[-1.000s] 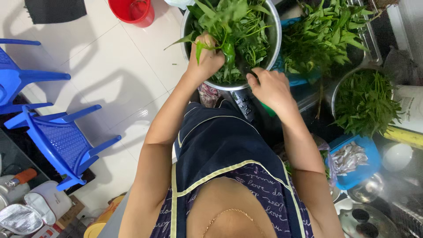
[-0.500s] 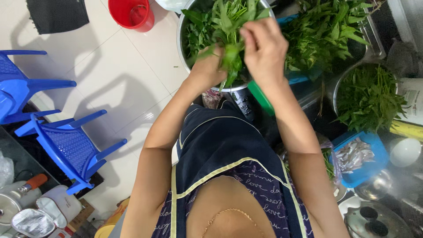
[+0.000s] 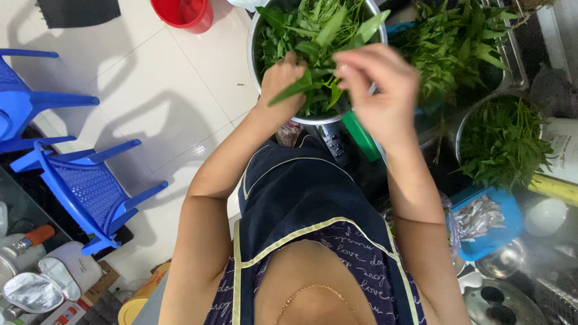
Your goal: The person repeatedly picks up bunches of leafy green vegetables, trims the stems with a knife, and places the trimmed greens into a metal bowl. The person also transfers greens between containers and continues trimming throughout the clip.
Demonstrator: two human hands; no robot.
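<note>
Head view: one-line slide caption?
Both hands, left hand and right hand, pick leafy greens over a metal bowl.

I see two blue plastic chairs (image 3: 78, 180) on the white tiled floor (image 3: 162, 102), a red bucket (image 3: 183, 12) at the top, a blue tray of small silver fish (image 3: 481, 219), and a white bowl (image 3: 545, 216) just beside it.

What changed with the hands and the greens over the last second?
The right hand left the edge of the metal bowl and rose to meet the left hand; both now pinch one leafy green stem above the bowl. The left hand kept its grip on the greens throughout. The bowl, blue chairs and red bucket stayed put.
</note>
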